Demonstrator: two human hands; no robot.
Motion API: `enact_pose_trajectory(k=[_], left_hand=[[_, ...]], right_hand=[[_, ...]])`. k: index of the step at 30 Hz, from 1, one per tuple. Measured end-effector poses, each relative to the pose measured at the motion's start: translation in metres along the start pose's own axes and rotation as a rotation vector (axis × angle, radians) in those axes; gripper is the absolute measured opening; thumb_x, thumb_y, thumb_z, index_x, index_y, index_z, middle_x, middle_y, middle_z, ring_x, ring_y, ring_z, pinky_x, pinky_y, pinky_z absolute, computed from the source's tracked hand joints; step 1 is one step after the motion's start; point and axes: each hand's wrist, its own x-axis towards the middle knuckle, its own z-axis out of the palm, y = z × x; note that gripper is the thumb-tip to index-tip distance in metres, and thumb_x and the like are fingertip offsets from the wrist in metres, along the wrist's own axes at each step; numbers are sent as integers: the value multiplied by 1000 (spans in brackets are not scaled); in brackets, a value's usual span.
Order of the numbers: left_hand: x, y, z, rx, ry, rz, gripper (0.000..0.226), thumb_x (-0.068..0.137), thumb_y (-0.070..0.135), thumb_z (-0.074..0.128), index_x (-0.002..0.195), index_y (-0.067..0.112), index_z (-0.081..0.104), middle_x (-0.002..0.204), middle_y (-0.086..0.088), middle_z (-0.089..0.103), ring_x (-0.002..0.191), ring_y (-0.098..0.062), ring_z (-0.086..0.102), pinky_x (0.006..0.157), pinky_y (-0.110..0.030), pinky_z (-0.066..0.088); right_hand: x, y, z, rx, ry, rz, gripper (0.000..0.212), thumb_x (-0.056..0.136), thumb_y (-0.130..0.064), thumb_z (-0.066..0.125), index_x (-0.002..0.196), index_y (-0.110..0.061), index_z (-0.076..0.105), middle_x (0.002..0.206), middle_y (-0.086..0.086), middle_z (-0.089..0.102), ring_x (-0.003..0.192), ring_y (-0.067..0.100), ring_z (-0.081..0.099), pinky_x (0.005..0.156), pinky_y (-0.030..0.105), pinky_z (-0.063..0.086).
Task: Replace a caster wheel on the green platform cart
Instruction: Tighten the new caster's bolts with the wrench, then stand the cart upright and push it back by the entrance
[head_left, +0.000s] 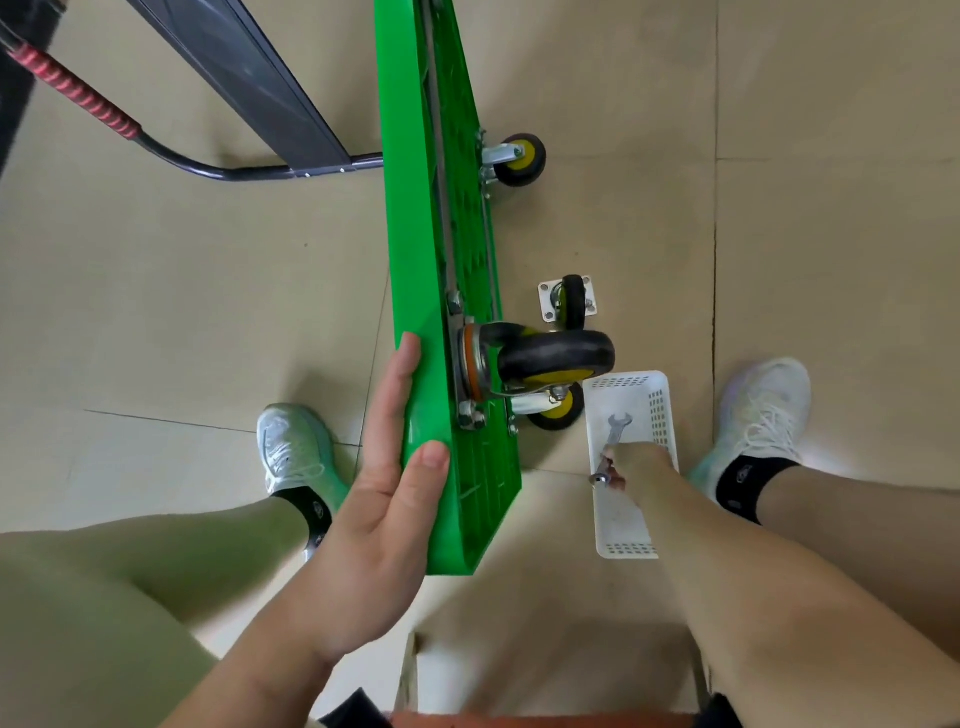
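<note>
- Green platform cart (441, 260): being stood on its long edge on the floor (779, 156), underside being turned rightward. Toppling is being risked, support being given at the near end only.
- Left hand (384, 493): fingers being held straight and pressed together against the deck face, thumb being laid over the edge. No firm clasp is being made, so a slip is likely once a bolt is strained.
- Right hand (636, 462): wrench (615, 428) being gripped by its shank inside the white basket (660, 395); fingertips being hidden. The basket could be dragged along.
- Loose caster (571, 301): being left lying just beside the mounted caster (550, 356); it could be knocked away.
</note>
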Motion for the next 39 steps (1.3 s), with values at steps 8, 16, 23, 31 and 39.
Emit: enact_pose_trajectory(k=[8,16,23,31,39], left_hand=[[-1,3,-1,-49,-37,-5,59,97,50,44,149,70,24,164,21,38,152,-11,37,126,-51,29],[0,6,0,162,74,55,55,102,48,38,145,76,20,164,27,25,152,2,27,129,-43,26],[-5,31,-2,329,115,88,58,110,27,46,150,61,20,159,19,31,137,3,47,120,-39,40],[23,96,-52,796,15,18,52,108,39,48,157,26,38,162,0,39,142,-19,46,122,-33,33],[76,175,-100,1150,27,-18,51,106,44,47,153,24,44,159,0,41,143,-22,45,117,-35,38]], right_hand=[[-74,-10,-23,-323,-16,-143,24,94,-22,65,103,1,66,91,13,69,89,27,68,90,37,56],[-174,-12,-48,-729,8,-650,37,99,-29,54,131,-12,59,124,9,63,104,22,58,84,26,43],[-269,-18,-87,-852,132,-909,29,96,-26,53,121,-17,65,114,2,68,103,21,65,85,25,48],[-408,-55,-131,-848,222,-1240,38,98,-35,58,134,-22,58,131,2,64,113,19,63,96,31,50],[-498,-144,-122,-899,260,-1399,38,98,-32,59,134,-22,58,136,2,58,117,25,59,98,36,50]])
